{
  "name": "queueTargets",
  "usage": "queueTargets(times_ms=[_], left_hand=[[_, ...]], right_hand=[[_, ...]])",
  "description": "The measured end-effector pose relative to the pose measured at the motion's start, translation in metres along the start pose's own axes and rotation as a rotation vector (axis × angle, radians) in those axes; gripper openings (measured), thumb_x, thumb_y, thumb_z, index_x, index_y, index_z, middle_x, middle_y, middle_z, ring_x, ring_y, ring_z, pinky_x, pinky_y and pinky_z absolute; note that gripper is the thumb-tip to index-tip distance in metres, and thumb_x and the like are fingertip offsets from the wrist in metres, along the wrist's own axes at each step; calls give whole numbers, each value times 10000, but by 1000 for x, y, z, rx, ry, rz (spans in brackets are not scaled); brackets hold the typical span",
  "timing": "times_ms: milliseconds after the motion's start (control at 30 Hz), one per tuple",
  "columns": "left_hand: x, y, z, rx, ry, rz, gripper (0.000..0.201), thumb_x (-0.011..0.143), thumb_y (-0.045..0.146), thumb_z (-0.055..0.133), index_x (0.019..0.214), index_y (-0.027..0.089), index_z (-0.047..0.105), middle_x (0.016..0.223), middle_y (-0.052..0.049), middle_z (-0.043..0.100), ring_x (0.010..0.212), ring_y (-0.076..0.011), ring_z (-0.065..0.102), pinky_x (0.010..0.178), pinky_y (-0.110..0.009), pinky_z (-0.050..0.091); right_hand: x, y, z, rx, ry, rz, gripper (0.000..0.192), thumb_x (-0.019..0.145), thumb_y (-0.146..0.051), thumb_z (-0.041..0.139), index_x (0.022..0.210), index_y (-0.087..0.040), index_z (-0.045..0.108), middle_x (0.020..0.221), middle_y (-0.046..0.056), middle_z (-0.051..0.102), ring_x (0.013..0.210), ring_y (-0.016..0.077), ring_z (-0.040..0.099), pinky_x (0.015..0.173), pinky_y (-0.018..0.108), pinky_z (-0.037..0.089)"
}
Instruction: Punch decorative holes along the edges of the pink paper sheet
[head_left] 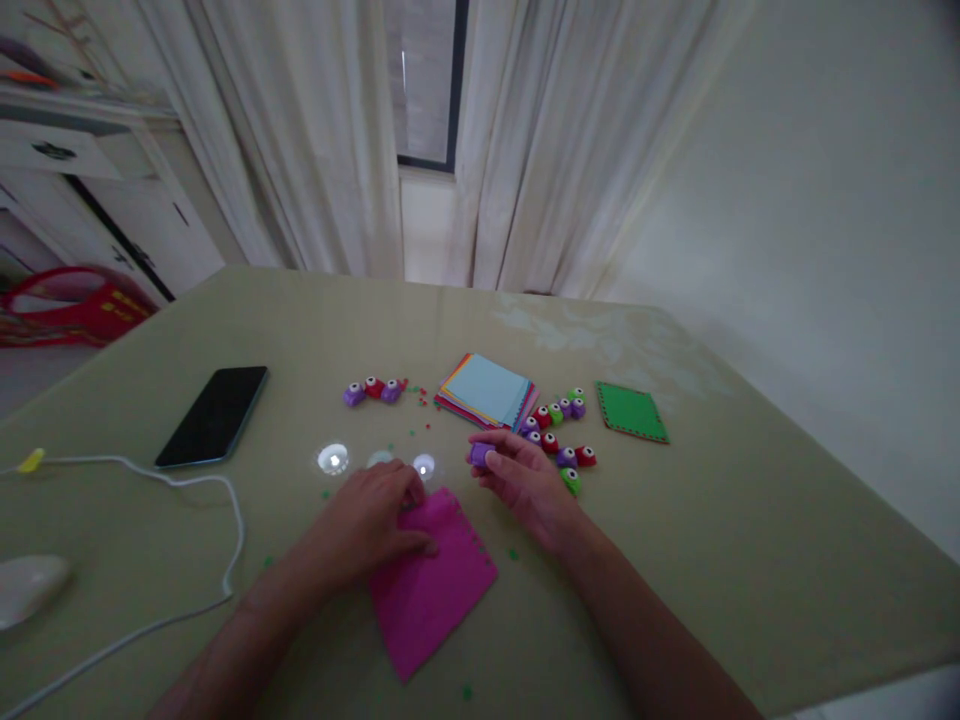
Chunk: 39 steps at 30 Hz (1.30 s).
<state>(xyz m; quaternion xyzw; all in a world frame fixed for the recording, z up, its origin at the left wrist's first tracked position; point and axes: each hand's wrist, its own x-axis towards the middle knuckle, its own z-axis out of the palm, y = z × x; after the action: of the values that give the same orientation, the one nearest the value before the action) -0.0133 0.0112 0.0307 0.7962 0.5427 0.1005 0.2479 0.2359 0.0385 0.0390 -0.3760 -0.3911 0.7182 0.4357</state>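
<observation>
While the right hand (pixel 529 490) is clamped on a small purple punch (pixel 481 455), thumb against its side, the left hand (pixel 375 515) rests on a pink sheet (pixel 442 595), thumb spread apart from curled fingers; whether these pinch the paper I cannot tell. The punch sits over the middle of the table (pixel 720 560), near the sheet's far corner; its long axis and facing are too hidden to tell. The sheet lies askew, one corner pointing to the table's near side, its notched edge facing the right edge. A paper stack (pixel 487 388) lies toward the far edge, a green sheet (pixel 631 411) nearer the right. Beyond the left edge is a red bag (pixel 97 315), contents unclear.
</observation>
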Motion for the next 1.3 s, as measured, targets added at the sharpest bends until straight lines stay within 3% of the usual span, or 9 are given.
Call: queueTargets(times_ms=[300,533,767,967,1067,1133,1300], left_hand=[[2,14,-9,-120,-60,103,176,821,212,791,889,215,628,1015,-33,675,971,-257,627,817,-341,435],[5,16,-9,-239,-113,76,261,842,169,741,1098,207,708,1043,-34,697,956,-233,657,828,-322,466],[8,13,-1,-279,-4,238,163,948,185,672,1065,234,774,1167,-59,709,1101,-244,666,971,-355,493],[8,7,-5,-540,22,153,489,919,286,770,1399,317,677,1277,-23,770,1130,-241,713,984,-349,530],[6,10,-6,-725,18,65,575,931,411,776,1469,287,617,1100,-25,812,932,-226,750,783,-306,568],[6,12,-5,-793,16,29,523,953,468,743,1419,247,655,967,-25,817,832,-221,743,685,-284,546],[8,13,-5,-757,53,25,350,985,506,694,1134,206,797,1017,-57,827,893,-232,742,718,-283,536]], right_hand=[[0,-2,1,46,32,-37,435,710,-409,1005,1056,-220,820,955,13,758,797,113,699,740,210,562],[2,-2,-2,60,71,-58,390,735,-372,993,1052,-215,830,956,16,765,775,115,685,727,217,574],[1,-4,-3,80,84,-64,423,712,-379,1006,1064,-220,832,938,8,753,771,105,668,725,202,560],[2,-4,-4,100,81,-83,420,678,-322,1021,1035,-222,822,938,14,749,807,125,651,741,217,544],[1,-5,-3,81,70,-85,415,672,-336,1022,1021,-228,824,930,7,736,816,128,638,746,224,528],[1,-5,-2,66,56,-84,423,680,-354,1019,1038,-240,825,937,3,733,817,125,628,754,229,518],[2,-4,-3,36,22,-73,462,686,-379,1018,1090,-257,832,937,-2,728,815,126,613,757,239,492]])
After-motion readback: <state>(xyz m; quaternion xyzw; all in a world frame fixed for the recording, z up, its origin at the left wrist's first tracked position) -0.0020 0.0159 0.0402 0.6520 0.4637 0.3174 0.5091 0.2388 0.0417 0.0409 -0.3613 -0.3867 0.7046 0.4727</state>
